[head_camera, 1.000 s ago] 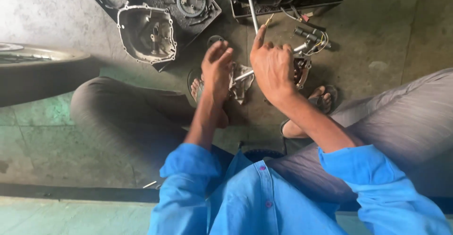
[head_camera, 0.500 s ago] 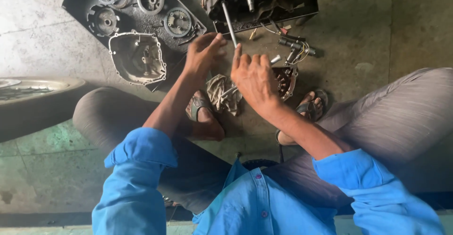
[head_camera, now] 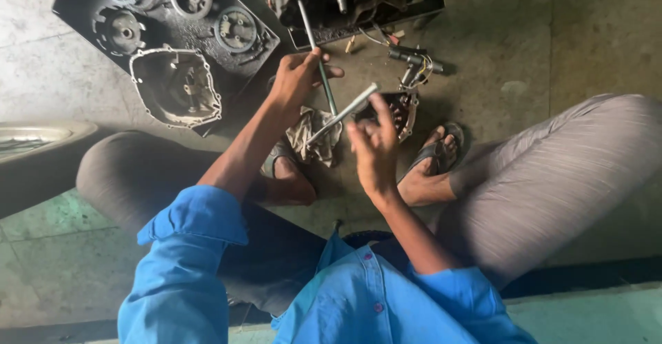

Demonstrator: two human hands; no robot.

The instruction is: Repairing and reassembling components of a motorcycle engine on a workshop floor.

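Left hand (head_camera: 298,76) grips long rod (head_camera: 316,53); right hand (head_camera: 372,144) grips short rod (head_camera: 343,113). Rag (head_camera: 312,135) between them, engine cover (head_camera: 176,87) at 9 o'clock.

The right hand (head_camera: 372,147) is motion-blurred; its grip on the rod (head_camera: 343,114) is unclear.

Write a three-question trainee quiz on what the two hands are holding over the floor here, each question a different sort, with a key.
1. True or false: the left hand grips a long thin metal rod.
2. The right hand holds: A) a hammer, B) a short metal bar, C) nothing.
3. Fill in: beneath both hands a crumpled ____ lies on the concrete floor.

Key: 1 true; 2 B; 3 rag.
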